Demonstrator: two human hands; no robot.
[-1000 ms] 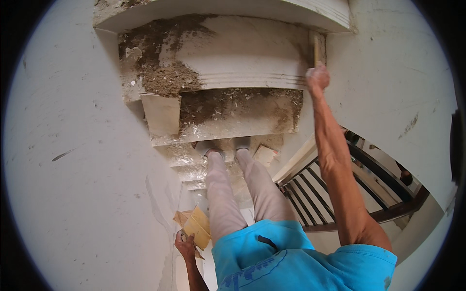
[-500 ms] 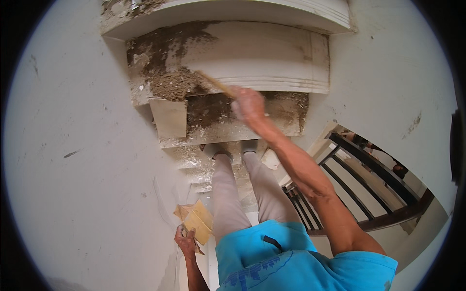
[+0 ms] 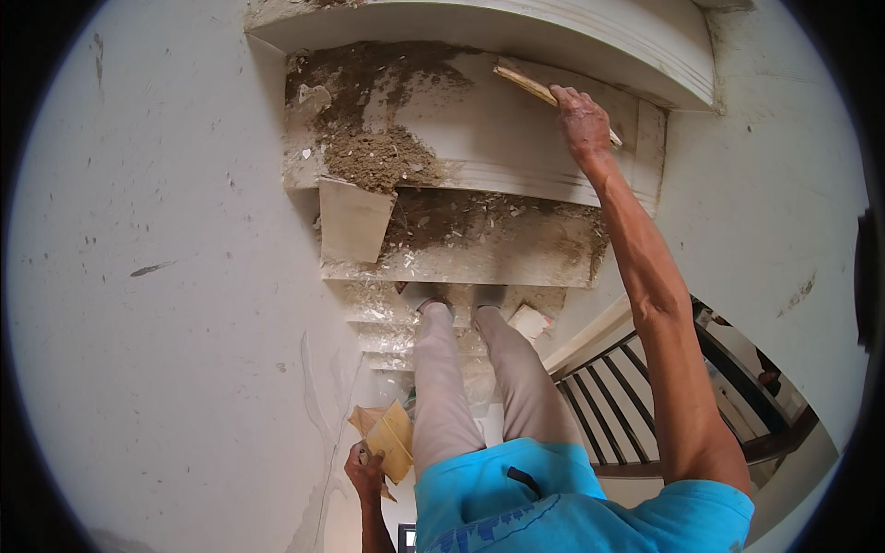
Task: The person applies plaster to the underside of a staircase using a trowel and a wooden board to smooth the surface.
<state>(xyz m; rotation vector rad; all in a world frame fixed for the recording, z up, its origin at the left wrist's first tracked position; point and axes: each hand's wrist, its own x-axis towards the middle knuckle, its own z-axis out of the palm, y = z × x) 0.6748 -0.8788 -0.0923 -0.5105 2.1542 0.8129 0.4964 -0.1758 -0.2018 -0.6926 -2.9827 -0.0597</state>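
Observation:
My right hand (image 3: 583,122) is closed round a thin wooden strip (image 3: 525,81), reaching over the far right of a pale stair tread (image 3: 516,120). At the tread's left lies a heap of brown sandy debris (image 3: 378,158), with damp-looking dirt spread behind it. Low at the left, beside my leg, my left hand (image 3: 366,472) grips some yellow-tan flat pieces (image 3: 395,444); their material is unclear. A cream tile piece (image 3: 352,221) leans against the riser below the heap.
White walls (image 3: 184,323) rise on both sides of the stairs. Dark railings (image 3: 608,405) run at the lower right. White chips and dirt cover the lower steps (image 3: 369,300), where my feet stand. Another pale broken piece (image 3: 529,323) lies by my right foot.
My right hand has swept the wooden strip away from the debris heap, to the right and toward the back of the tread. My left hand still holds the yellow-tan pieces.

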